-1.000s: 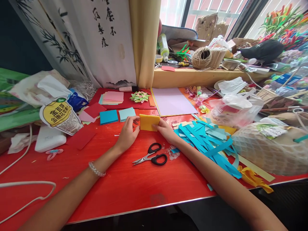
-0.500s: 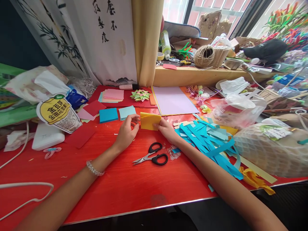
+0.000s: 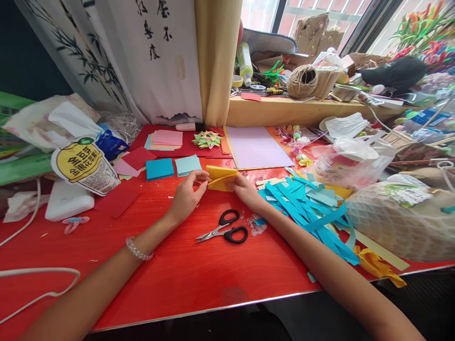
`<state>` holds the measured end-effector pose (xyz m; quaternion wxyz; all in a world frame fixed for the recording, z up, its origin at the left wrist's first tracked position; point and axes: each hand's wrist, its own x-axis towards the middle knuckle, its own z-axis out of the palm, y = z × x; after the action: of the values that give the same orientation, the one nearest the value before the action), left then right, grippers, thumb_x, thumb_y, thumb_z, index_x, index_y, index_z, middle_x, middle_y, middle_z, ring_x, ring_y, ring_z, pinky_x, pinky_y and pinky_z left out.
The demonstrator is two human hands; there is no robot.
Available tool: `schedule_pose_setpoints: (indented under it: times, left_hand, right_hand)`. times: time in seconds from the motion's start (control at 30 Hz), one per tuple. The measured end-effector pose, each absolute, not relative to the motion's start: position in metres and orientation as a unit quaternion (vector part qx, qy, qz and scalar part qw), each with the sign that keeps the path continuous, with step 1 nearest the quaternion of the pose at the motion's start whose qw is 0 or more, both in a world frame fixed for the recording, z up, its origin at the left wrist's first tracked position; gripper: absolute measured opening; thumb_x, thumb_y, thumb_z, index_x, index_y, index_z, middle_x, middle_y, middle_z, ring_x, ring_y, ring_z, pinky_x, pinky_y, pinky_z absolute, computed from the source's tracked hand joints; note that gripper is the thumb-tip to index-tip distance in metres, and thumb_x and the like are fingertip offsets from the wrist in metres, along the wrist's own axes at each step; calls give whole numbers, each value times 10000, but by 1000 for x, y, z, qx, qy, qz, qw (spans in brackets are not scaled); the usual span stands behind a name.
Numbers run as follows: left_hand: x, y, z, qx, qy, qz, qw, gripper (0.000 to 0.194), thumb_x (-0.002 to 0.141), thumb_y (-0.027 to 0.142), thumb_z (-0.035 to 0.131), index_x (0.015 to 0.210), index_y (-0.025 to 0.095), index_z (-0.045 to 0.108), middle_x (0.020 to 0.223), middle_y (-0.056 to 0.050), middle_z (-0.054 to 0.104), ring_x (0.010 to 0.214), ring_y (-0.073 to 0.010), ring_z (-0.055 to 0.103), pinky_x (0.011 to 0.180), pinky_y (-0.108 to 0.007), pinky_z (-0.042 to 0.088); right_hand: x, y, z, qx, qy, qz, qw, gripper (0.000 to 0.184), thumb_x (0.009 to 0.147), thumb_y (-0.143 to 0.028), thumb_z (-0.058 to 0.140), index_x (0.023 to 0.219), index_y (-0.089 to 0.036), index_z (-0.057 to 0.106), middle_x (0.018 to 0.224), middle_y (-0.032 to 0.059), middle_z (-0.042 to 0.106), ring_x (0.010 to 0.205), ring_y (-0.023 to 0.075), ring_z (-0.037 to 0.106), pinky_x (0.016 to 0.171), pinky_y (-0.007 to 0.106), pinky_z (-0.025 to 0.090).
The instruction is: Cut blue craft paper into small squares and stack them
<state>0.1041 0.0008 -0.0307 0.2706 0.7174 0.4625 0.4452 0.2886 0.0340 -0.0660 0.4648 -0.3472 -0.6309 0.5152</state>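
Note:
A folded yellow paper (image 3: 221, 178) lies on the red table (image 3: 185, 270), its upper layer lifted a little. My left hand (image 3: 187, 194) pinches the paper's left edge with thumb and forefinger. My right hand (image 3: 245, 190) holds down its right side, fingers curled on the paper. Black-handled scissors (image 3: 224, 229) lie shut on the table just in front of both hands.
Blue paper strips (image 3: 309, 208) pile up to the right, beside plastic bags (image 3: 351, 158). Small stacks of coloured paper squares (image 3: 161, 168) and a lilac sheet (image 3: 254, 148) lie behind the hands. A snack bag (image 3: 83, 166) and white cables (image 3: 39, 279) sit at left. A cluttered windowsill (image 3: 302, 111) runs behind.
The yellow paper lay flat a second ago; now its top layer is raised, and my left fingers have moved from pressing beside it to pinching its left edge.

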Motion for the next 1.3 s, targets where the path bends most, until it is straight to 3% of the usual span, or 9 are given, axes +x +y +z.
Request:
schedule_pose_setpoints:
  times: [0.2,0.47,0.6,0.73,1.3]
  left_hand:
    - [105,4,-35,702,473,450,285,304,809,275,508,1104,239,439,919,-11,633,904,-161,584,838,-322,436]
    - [104,2,-32,731,463,437,247,176,809,217,501,984,228,495,886,-10,569,838,-143,558,770,-290,457]
    - [104,2,-31,749,455,443,190,95,799,210,514,887,217,548,986,-39,488,929,-161,517,805,-304,463]
    - [104,1,-32,747,444,453,198,76,808,222,507,868,209,552,1064,-54,449,990,-172,515,847,-317,470]
    - [103,0,-33,753,438,447,203,70,813,175,489,848,192,548,1073,-45,438,878,-126,541,844,-297,467]
  right_hand:
    - [289,35,-67,-348,-640,503,464,369,743,-178,475,1099,-241,551,1092,-7,595,1066,181,497,978,358,361]
    - [289,36,-70,-336,-645,506,464,373,757,-170,467,1117,-241,536,1123,-11,581,1081,170,490,976,337,366]
    - [289,36,-69,-330,-648,505,464,364,766,-169,455,1115,-239,531,1132,-6,575,1079,169,493,973,338,369]
    - [289,35,-68,-327,-654,499,466,353,775,-163,441,1110,-231,527,1136,2,573,1074,169,497,971,340,372]
    - [289,38,-72,-336,-669,477,461,356,775,-157,430,1117,-206,514,1095,18,585,1079,169,496,970,352,380]
